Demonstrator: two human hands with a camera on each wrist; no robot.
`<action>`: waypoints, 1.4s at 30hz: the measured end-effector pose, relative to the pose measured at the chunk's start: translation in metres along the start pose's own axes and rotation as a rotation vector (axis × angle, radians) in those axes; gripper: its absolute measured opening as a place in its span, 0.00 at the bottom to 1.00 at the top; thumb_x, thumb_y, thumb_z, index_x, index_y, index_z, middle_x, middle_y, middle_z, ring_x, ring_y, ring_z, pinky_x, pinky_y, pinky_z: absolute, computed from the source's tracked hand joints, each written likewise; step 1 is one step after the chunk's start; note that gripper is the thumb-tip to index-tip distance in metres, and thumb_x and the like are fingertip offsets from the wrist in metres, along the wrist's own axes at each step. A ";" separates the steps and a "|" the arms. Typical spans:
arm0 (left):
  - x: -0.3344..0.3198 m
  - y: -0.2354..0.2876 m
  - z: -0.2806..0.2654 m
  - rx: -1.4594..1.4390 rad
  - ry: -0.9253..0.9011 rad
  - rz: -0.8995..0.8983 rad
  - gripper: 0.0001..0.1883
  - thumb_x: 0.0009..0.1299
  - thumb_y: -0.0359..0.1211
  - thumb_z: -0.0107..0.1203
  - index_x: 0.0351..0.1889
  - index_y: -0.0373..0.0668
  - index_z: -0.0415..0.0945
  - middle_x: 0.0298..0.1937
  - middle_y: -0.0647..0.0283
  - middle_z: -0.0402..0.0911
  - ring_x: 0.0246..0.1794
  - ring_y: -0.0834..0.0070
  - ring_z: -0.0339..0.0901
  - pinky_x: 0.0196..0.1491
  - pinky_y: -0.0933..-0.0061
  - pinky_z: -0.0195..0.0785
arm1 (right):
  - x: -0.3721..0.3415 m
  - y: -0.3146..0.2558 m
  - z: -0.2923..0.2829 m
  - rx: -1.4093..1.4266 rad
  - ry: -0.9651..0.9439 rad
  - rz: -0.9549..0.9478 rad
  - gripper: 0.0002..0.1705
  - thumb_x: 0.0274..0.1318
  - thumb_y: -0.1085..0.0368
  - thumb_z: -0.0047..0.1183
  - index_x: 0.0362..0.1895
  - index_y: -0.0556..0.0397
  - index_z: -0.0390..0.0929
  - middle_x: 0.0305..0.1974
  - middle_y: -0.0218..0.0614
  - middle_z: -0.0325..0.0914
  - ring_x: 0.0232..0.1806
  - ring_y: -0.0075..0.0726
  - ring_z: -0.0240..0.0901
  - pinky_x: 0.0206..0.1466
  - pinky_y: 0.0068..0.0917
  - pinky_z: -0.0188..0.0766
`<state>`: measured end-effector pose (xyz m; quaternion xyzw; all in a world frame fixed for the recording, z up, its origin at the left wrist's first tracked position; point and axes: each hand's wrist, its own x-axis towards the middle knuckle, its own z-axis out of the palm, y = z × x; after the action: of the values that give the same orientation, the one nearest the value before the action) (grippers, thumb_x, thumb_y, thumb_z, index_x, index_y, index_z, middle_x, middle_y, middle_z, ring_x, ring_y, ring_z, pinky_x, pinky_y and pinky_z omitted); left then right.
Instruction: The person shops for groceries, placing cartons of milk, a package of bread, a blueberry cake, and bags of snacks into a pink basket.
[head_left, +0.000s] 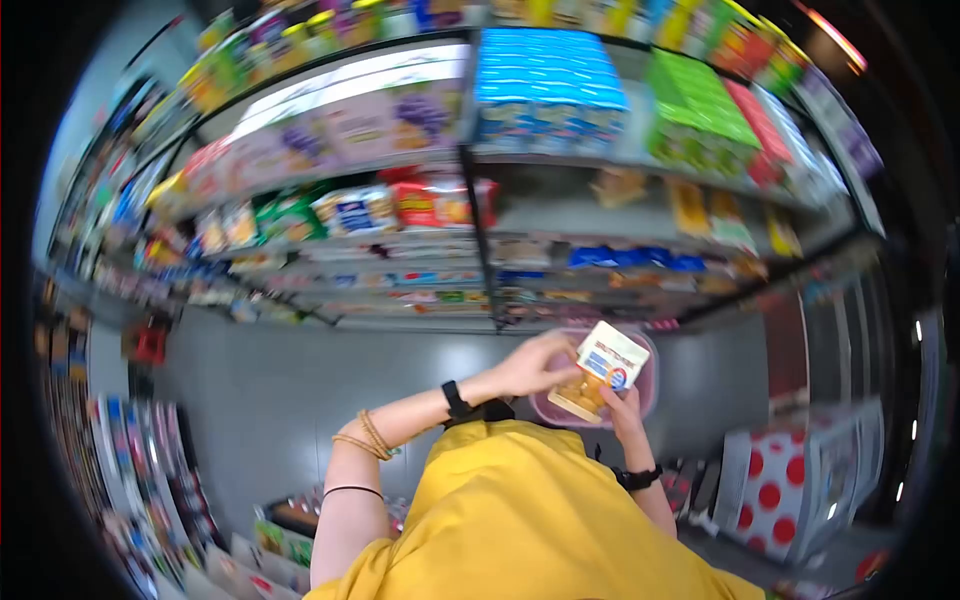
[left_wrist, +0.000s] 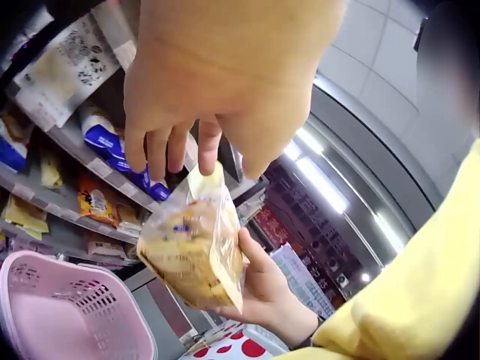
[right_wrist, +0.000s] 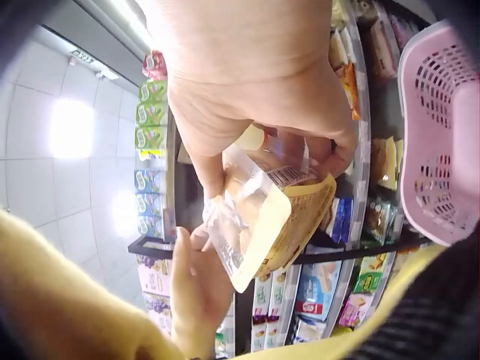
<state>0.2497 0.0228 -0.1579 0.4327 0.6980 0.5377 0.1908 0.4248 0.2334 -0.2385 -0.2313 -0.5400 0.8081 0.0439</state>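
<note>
My right hand (head_left: 627,412) grips a bag of small golden baked pieces (head_left: 600,372) by its lower right side. The bag has a cream top panel, printed lettering and a clear window, and it is held tilted. From the right wrist view, thumb and fingers of the right hand (right_wrist: 259,97) close around the bag (right_wrist: 274,221). My left hand (head_left: 533,365) is at the bag's left side. In the left wrist view its fingers (left_wrist: 208,150) point down, one fingertip right at the bag's top edge, the thumb apart.
A pink basket (head_left: 652,385) is below the bag. In front stand shelves with blue cartons (head_left: 550,85), green cartons (head_left: 700,110) and snack bags (head_left: 360,210). To the right is a white box with red dots (head_left: 770,485). More shelves line the left side.
</note>
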 end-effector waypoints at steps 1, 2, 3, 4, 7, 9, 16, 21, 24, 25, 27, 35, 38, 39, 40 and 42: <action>0.014 0.000 0.009 0.058 0.000 0.043 0.16 0.68 0.39 0.66 0.47 0.40 0.77 0.55 0.53 0.79 0.58 0.54 0.76 0.60 0.58 0.69 | -0.016 -0.004 -0.014 0.004 0.068 -0.023 0.28 0.58 0.67 0.67 0.61 0.59 0.74 0.52 0.32 0.81 0.51 0.27 0.78 0.56 0.28 0.73; 0.030 0.020 0.000 0.105 0.020 0.131 0.18 0.68 0.38 0.64 0.49 0.37 0.75 0.54 0.50 0.76 0.57 0.54 0.74 0.61 0.59 0.68 | -0.032 -0.006 -0.023 0.019 0.135 -0.047 0.28 0.57 0.67 0.67 0.60 0.59 0.74 0.52 0.33 0.82 0.50 0.27 0.78 0.56 0.28 0.73; 0.048 0.027 -0.006 0.148 0.085 0.195 0.18 0.68 0.36 0.63 0.49 0.37 0.73 0.54 0.49 0.75 0.57 0.54 0.73 0.61 0.59 0.67 | -0.046 -0.002 -0.032 0.033 0.196 -0.061 0.27 0.57 0.67 0.67 0.60 0.59 0.74 0.51 0.33 0.82 0.50 0.27 0.79 0.56 0.28 0.73; 0.069 0.039 -0.016 0.147 0.138 0.210 0.18 0.67 0.34 0.63 0.50 0.37 0.72 0.53 0.49 0.74 0.55 0.54 0.73 0.61 0.60 0.67 | -0.057 0.003 -0.040 0.046 0.250 -0.070 0.27 0.57 0.68 0.67 0.60 0.60 0.74 0.51 0.34 0.82 0.50 0.27 0.79 0.56 0.28 0.73; 0.124 0.060 -0.040 0.197 0.344 0.032 0.21 0.68 0.34 0.61 0.56 0.35 0.70 0.53 0.48 0.74 0.57 0.54 0.72 0.61 0.61 0.66 | -0.089 0.028 -0.067 0.056 0.453 -0.061 0.28 0.57 0.67 0.68 0.60 0.60 0.74 0.51 0.35 0.82 0.50 0.28 0.79 0.57 0.28 0.72; 0.166 0.035 -0.046 0.124 0.489 0.019 0.32 0.66 0.40 0.64 0.63 0.33 0.67 0.60 0.47 0.71 0.63 0.55 0.70 0.62 0.61 0.67 | -0.106 0.050 -0.083 0.072 0.541 -0.062 0.28 0.58 0.67 0.67 0.60 0.60 0.74 0.52 0.36 0.82 0.52 0.29 0.78 0.58 0.28 0.72; 0.274 -0.045 -0.056 0.057 0.597 -0.177 0.51 0.49 0.42 0.77 0.65 0.25 0.62 0.64 0.41 0.72 0.65 0.54 0.71 0.68 0.62 0.62 | -0.159 0.097 -0.099 0.130 0.791 -0.051 0.27 0.60 0.67 0.65 0.62 0.59 0.73 0.54 0.35 0.81 0.52 0.30 0.78 0.58 0.29 0.72; 0.312 -0.059 -0.061 -0.165 0.511 -0.079 0.32 0.53 0.32 0.75 0.57 0.36 0.78 0.54 0.57 0.83 0.55 0.68 0.79 0.60 0.69 0.69 | -0.185 0.113 -0.091 0.189 0.893 -0.029 0.28 0.60 0.66 0.65 0.63 0.58 0.72 0.57 0.35 0.78 0.53 0.30 0.78 0.58 0.30 0.72; 0.324 -0.070 -0.068 -0.145 0.434 -0.083 0.37 0.54 0.35 0.77 0.63 0.38 0.74 0.62 0.58 0.80 0.61 0.68 0.75 0.65 0.70 0.66 | -0.196 0.116 -0.086 0.252 0.957 0.012 0.27 0.60 0.66 0.65 0.62 0.57 0.73 0.55 0.34 0.79 0.52 0.30 0.79 0.55 0.29 0.74; 0.326 -0.069 -0.071 -0.111 0.370 -0.077 0.40 0.54 0.38 0.79 0.64 0.38 0.73 0.63 0.57 0.78 0.63 0.69 0.73 0.66 0.70 0.65 | -0.198 0.119 -0.086 0.260 0.969 0.001 0.27 0.60 0.65 0.66 0.62 0.57 0.73 0.54 0.34 0.80 0.52 0.30 0.79 0.54 0.28 0.74; 0.327 -0.069 -0.067 -0.129 0.378 -0.103 0.38 0.54 0.37 0.78 0.63 0.37 0.74 0.62 0.57 0.80 0.62 0.68 0.74 0.65 0.70 0.65 | -0.203 0.125 -0.089 0.275 0.988 -0.018 0.27 0.60 0.64 0.66 0.61 0.57 0.73 0.53 0.33 0.80 0.50 0.29 0.80 0.52 0.28 0.75; 0.326 -0.090 -0.068 -0.129 0.294 -0.216 0.28 0.58 0.30 0.71 0.58 0.35 0.78 0.59 0.57 0.82 0.57 0.67 0.78 0.63 0.68 0.67 | -0.201 0.110 -0.085 0.290 1.042 -0.031 0.27 0.55 0.61 0.70 0.56 0.57 0.76 0.46 0.31 0.82 0.41 0.23 0.79 0.38 0.21 0.72; 0.316 -0.074 -0.064 0.017 0.324 -0.011 0.25 0.60 0.30 0.68 0.56 0.33 0.78 0.57 0.52 0.83 0.56 0.64 0.81 0.61 0.65 0.70 | -0.199 0.103 -0.087 0.257 1.045 -0.013 0.27 0.54 0.62 0.71 0.55 0.58 0.76 0.46 0.31 0.82 0.40 0.23 0.78 0.38 0.22 0.71; 0.312 -0.068 -0.061 0.085 0.304 -0.003 0.24 0.61 0.30 0.67 0.56 0.32 0.77 0.55 0.50 0.84 0.56 0.63 0.81 0.60 0.64 0.71 | -0.197 0.102 -0.089 0.255 1.041 -0.024 0.27 0.54 0.62 0.71 0.55 0.58 0.77 0.46 0.31 0.82 0.40 0.23 0.78 0.39 0.22 0.71; 0.307 -0.063 -0.061 0.154 0.288 0.003 0.24 0.62 0.30 0.67 0.55 0.31 0.77 0.54 0.49 0.84 0.55 0.61 0.82 0.59 0.63 0.72 | -0.196 0.102 -0.090 0.251 1.035 -0.032 0.26 0.54 0.62 0.71 0.54 0.58 0.77 0.45 0.31 0.82 0.40 0.24 0.78 0.39 0.22 0.71; 0.296 -0.051 -0.058 0.222 0.259 0.080 0.23 0.64 0.32 0.65 0.55 0.31 0.77 0.50 0.46 0.86 0.52 0.58 0.85 0.55 0.61 0.75 | -0.194 0.100 -0.092 0.237 1.026 -0.036 0.25 0.53 0.62 0.71 0.53 0.58 0.78 0.45 0.31 0.83 0.41 0.24 0.78 0.41 0.22 0.72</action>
<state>0.0234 0.2257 -0.1253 0.4055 0.7542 0.5157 0.0290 0.6535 0.2080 -0.2931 -0.5813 -0.3579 0.6456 0.3424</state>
